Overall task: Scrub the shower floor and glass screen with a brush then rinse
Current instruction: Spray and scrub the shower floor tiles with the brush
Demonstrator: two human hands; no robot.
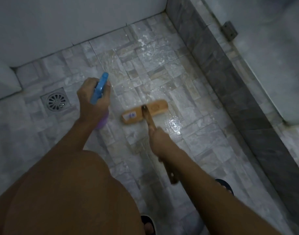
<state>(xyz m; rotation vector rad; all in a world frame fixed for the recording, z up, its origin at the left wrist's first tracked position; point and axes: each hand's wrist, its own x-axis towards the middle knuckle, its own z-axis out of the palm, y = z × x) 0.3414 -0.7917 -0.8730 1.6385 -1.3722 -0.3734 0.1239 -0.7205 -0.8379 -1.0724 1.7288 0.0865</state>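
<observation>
A wooden scrub brush (145,112) with a long handle lies head-down on the wet, foam-flecked shower floor (153,68) near the middle. My right hand (159,139) grips the handle a little behind the brush head. My left hand (92,99) holds a spray bottle (99,89) with a blue trigger head and a purple body, raised over the floor left of the brush. The glass screen (272,56) stands along the right side above a dark tiled curb.
A round metal drain (55,100) sits in the floor at the left. White walls close off the back and left. The grey curb (230,82) runs diagonally on the right, with a metal bracket (229,30) on it. My sandalled feet (225,185) stand at the bottom.
</observation>
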